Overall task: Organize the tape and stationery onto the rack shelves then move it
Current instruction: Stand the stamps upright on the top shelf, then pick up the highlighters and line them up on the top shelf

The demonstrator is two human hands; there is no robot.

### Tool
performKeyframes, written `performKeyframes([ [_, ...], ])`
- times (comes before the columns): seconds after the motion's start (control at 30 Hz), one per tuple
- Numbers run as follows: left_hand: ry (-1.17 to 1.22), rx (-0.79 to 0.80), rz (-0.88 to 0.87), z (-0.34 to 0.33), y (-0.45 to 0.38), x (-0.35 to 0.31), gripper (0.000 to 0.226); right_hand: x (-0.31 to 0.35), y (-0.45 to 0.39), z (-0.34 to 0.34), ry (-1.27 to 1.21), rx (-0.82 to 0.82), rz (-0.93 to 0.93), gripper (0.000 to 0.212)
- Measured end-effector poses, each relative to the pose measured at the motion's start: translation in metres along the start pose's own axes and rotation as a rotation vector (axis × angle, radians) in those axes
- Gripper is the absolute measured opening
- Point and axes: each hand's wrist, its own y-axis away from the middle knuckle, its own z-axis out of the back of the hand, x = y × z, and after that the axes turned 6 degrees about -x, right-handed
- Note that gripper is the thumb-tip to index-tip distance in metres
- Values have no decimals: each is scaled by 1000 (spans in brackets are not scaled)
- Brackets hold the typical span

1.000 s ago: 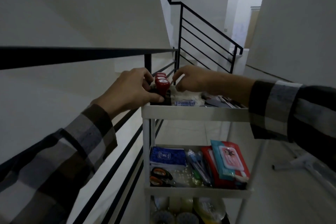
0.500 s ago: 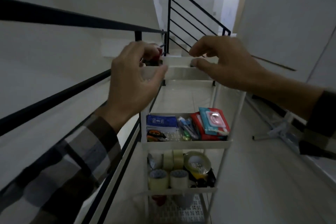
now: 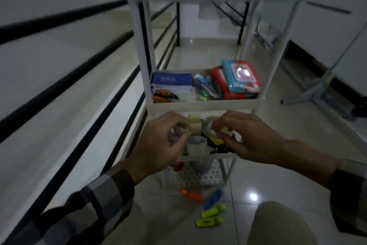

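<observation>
Crouching before the white rack (image 3: 200, 105), the person works at the tape shelf. Left hand (image 3: 164, 141): fingers curled, pinching a roll of tape (image 3: 195, 146) near the shelf's front edge. Right hand (image 3: 246, 137): fingers curled round a clear tape roll (image 3: 208, 127) standing toward the back. Shelf above: blue booklet (image 3: 171, 81), pens (image 3: 204, 87) and wipe packs (image 3: 240, 75) already stowed. On the floor tiles in front of the rack lie an orange highlighter (image 3: 191, 195), a blue one (image 3: 213, 199) and two green ones (image 3: 211, 216), not yet shelved. Judged progress: sorting largely done; the highlighters and moving the rack are left.
</observation>
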Motion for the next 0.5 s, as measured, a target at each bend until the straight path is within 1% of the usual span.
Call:
performKeyframes([
  [0.1, 45, 82, 56, -38, 35, 28, 8, -21, 32, -51, -46, 90, -33, 14],
  [0.2, 68, 251, 80, -80, 76, 55, 7, -42, 65, -107, -53, 190, -41, 19],
  [0.3, 55, 487, 160, -129, 122, 81, 18, -59, 97, -164, -31, 352, -7, 19],
  [0.37, -22, 683, 197, -159, 156, 102, 30, -69, 122, -199, 23, 475, 27, 19],
  [0.4, -91, 819, 177, -170, 173, 112, 39, -74, 134, -216, 65, 538, 45, 21],
  [0.47, -240, 1072, 78, -186, 198, 127, 59, -81, 155, -246, 164, 655, 59, 27],
  [0.5, -297, 1156, 35, -191, 208, 131, 61, -83, 163, -258, 198, 702, 38, 29],
])
